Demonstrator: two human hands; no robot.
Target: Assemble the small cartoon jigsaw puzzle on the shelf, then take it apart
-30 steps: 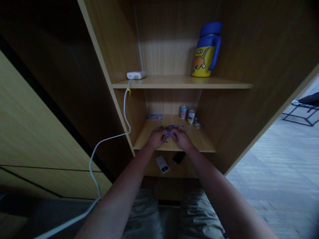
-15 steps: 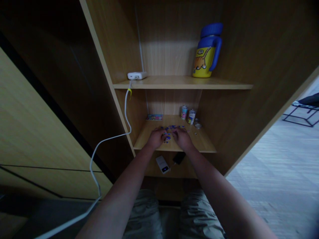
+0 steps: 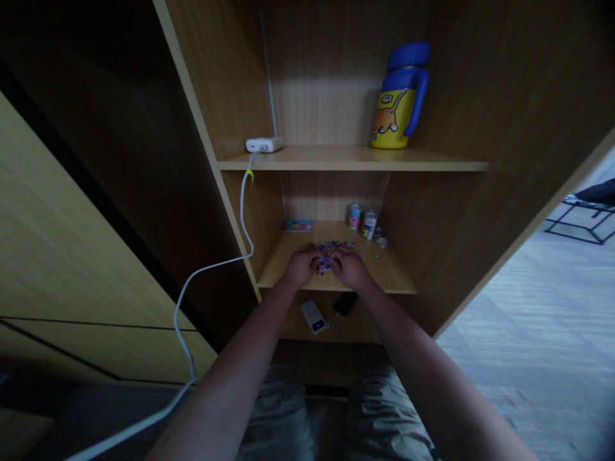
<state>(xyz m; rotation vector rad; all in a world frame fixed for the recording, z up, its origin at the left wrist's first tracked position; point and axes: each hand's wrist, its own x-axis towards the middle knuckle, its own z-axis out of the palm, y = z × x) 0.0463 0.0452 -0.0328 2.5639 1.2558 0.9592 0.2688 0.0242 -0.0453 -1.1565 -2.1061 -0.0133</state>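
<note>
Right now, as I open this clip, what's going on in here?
The person's left hand and right hand meet over small blue pieces scattered on a cabinet shelf. The fingertips are close together; whether each hand grips a piece is too small to tell. Two printed canisters stand toward the shelf's back right, and a blue-and-yellow bottle stands one shelf up.
</note>
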